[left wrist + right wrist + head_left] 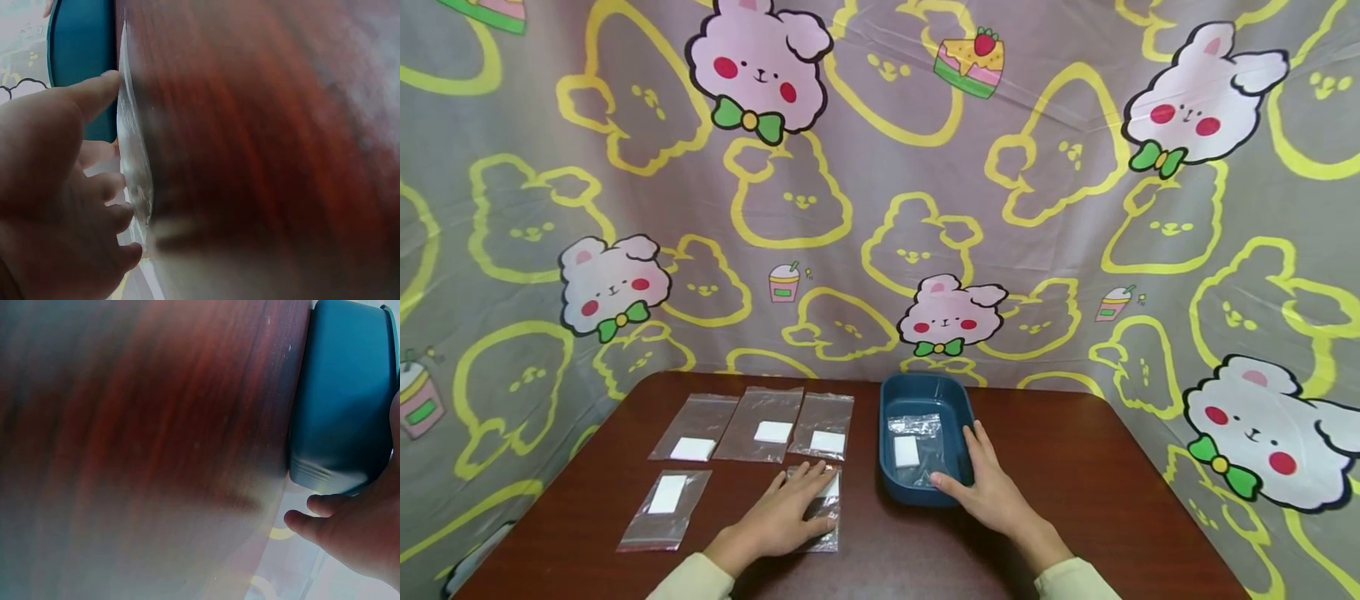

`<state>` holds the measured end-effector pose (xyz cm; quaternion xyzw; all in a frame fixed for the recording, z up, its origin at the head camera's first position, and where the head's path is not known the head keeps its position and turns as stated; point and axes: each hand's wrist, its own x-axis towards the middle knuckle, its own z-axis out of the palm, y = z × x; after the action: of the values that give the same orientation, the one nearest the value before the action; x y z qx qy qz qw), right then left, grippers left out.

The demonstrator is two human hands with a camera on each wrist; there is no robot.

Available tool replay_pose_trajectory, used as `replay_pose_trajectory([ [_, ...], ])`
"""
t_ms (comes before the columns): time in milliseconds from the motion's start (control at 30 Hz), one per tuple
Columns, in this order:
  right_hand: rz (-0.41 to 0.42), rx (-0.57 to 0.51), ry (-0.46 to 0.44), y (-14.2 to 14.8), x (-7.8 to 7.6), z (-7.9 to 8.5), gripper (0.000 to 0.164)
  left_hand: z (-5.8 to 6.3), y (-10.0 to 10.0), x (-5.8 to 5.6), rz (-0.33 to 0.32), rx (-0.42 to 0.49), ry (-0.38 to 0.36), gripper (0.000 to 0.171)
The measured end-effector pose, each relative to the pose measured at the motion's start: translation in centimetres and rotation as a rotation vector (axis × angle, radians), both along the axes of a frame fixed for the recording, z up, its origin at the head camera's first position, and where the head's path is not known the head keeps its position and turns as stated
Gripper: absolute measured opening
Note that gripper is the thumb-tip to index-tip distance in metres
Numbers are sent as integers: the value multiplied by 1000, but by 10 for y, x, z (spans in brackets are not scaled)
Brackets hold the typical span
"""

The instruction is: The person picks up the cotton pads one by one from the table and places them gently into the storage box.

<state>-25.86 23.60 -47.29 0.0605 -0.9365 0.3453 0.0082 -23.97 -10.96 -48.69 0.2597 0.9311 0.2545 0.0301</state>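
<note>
My left hand (782,510) rests with spread fingers on a clear zip bag (829,533) holding a white piece, partly hidden under the palm. In the left wrist view, the fingertips lie at that bag's raised edge (136,169). At the near right corner of a blue plastic bin (925,497), my right hand (996,492) grips the wall, thumb over the rim and fingers along the outer side. Inside the bin lies another clear zip bag (930,462) with a white rectangular piece (906,452). The right wrist view shows the bin's outer wall (344,394) beside the hand.
Three clear zip bags with white pieces lie in a back row: left (703,421), middle (763,410) and right (827,412). One more bag (662,525) lies at front left. A patterned curtain (865,175) hangs behind the dark wooden table (1075,467).
</note>
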Motion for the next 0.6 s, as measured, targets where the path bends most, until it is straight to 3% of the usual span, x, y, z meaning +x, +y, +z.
replay_pose_trajectory([
  [600,12,5,20,1,-1,-1,105,-3,-4,1,-42,34,55,50],
])
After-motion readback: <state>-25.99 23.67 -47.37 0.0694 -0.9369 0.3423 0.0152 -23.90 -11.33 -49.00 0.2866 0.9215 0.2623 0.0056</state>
